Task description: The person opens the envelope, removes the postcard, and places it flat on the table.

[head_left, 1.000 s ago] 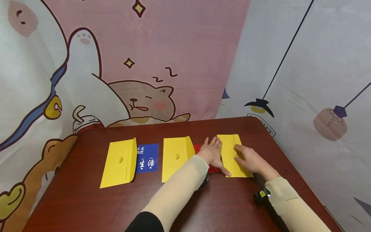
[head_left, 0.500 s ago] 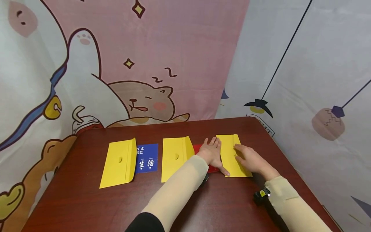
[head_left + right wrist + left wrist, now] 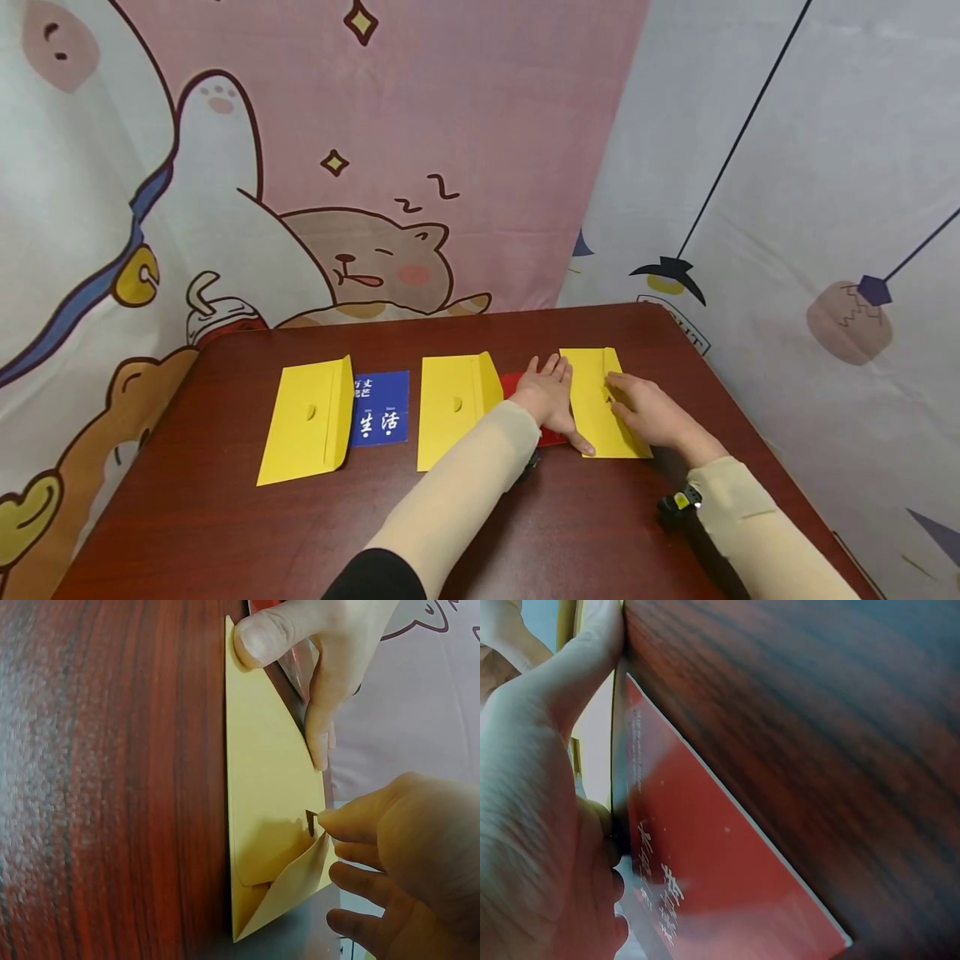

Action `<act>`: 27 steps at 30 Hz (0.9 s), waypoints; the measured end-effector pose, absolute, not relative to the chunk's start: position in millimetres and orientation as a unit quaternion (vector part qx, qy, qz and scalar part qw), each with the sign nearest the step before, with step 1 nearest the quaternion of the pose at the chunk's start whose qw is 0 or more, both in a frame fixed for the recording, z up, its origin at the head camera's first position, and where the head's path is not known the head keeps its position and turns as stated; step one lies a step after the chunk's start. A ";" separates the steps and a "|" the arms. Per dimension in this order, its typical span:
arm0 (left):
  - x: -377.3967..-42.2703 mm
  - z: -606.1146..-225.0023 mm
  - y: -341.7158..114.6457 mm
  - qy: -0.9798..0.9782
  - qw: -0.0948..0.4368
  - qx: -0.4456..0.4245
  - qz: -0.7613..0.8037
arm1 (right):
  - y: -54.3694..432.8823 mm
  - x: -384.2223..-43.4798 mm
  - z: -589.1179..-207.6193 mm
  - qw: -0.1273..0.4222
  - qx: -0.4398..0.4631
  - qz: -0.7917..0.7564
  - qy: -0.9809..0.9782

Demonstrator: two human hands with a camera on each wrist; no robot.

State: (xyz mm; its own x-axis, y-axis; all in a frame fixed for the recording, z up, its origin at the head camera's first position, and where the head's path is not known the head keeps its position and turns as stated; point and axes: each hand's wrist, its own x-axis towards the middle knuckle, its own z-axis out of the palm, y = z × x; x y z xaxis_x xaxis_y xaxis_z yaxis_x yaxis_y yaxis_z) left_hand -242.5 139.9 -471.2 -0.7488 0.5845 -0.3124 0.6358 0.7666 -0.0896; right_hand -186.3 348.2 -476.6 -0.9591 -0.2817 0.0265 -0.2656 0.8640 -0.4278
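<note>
R env. (image 3: 592, 400) lies on the dark table (image 3: 262, 542), between the 2 hands, as the last one of the row. L hand (image 3: 549, 400) is spread w/ straight fingers over its left side, and the thumb presses near its lower corner. R hand (image 3: 656, 412) is at the other side: the thumb tip is at the small slot (image 3: 310, 823), by the flap (image 3: 291, 886), which is partly raised; other fingers are a bit bent. Whether they really pinch the flap, I can't tell. Red card (image 3: 705, 832), w/ white writing, lies just beside this env., in head view mostly hidden by L hand. Mid env. (image 3: 453, 408) and L env. (image 3: 303, 421) lie further left, each w/ its flap at the right side. Blue card (image 3: 384, 408), also w/ white chars, is betw. these two, its left edge hidden by the flap. Behind hangs a cloth (image 3: 487, 150) w/ cartoon animals, e.g. a sleeping one.
</note>
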 end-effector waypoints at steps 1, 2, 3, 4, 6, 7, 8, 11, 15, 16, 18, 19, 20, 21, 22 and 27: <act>-242.2 -471.0 139.8 0.930 0.134 0.328 -0.095 | 348.4 -186.1 -476.3 0.017 -0.141 -0.221 0.965; -241.8 -470.8 139.7 0.930 0.134 0.328 -0.095 | 348.5 -185.8 -475.8 0.016 -0.142 -0.222 0.965; -241.5 -470.7 139.5 0.930 0.134 0.328 -0.095 | 348.7 -185.5 -475.3 0.015 -0.143 -0.223 0.964; -241.1 -470.6 139.4 0.930 0.135 0.327 -0.096 | 349.1 -185.2 -475.4 0.016 -0.142 -0.224 0.964; -240.6 -470.5 139.2 0.930 0.134 0.328 -0.096 | 349.7 -184.2 -475.3 0.019 -0.137 -0.229 0.964; -240.4 -470.5 139.1 0.930 0.134 0.328 -0.097 | 350.0 -183.8 -475.4 0.021 -0.135 -0.231 0.963; -240.3 -470.5 139.0 0.930 0.133 0.329 -0.097 | 350.4 -183.2 -475.5 0.021 -0.133 -0.232 0.963; -239.9 -470.5 139.0 0.930 0.128 0.331 -0.097 | 351.7 -182.0 -476.1 0.018 -0.128 -0.237 0.963; -239.7 -470.5 139.4 0.929 0.128 0.332 -0.098 | 353.5 -180.7 -475.8 0.008 -0.127 -0.236 0.963; -239.8 -470.6 139.4 0.929 0.129 0.332 -0.098 | 354.1 -180.2 -475.5 0.005 -0.126 -0.236 0.964; -240.1 -470.5 139.1 0.929 0.132 0.332 -0.094 | 354.7 -179.2 -474.0 0.002 -0.123 -0.239 0.963; -240.2 -470.4 138.9 0.929 0.134 0.332 -0.091 | 355.1 -178.8 -473.3 0.000 -0.122 -0.241 0.963; -240.4 -470.3 138.7 0.929 0.136 0.332 -0.088 | 355.3 -178.3 -472.4 -0.002 -0.121 -0.243 0.962; -240.7 -470.2 138.4 0.929 0.137 0.333 -0.085 | 355.8 -177.8 -471.6 -0.005 -0.119 -0.245 0.962; -241.2 -470.3 138.1 0.929 0.137 0.334 -0.083 | 356.2 -177.2 -470.9 -0.006 -0.119 -0.247 0.962; -242.9 -470.3 137.5 0.930 0.138 0.331 -0.079 | 357.1 -175.4 -467.0 -0.020 -0.115 -0.250 0.961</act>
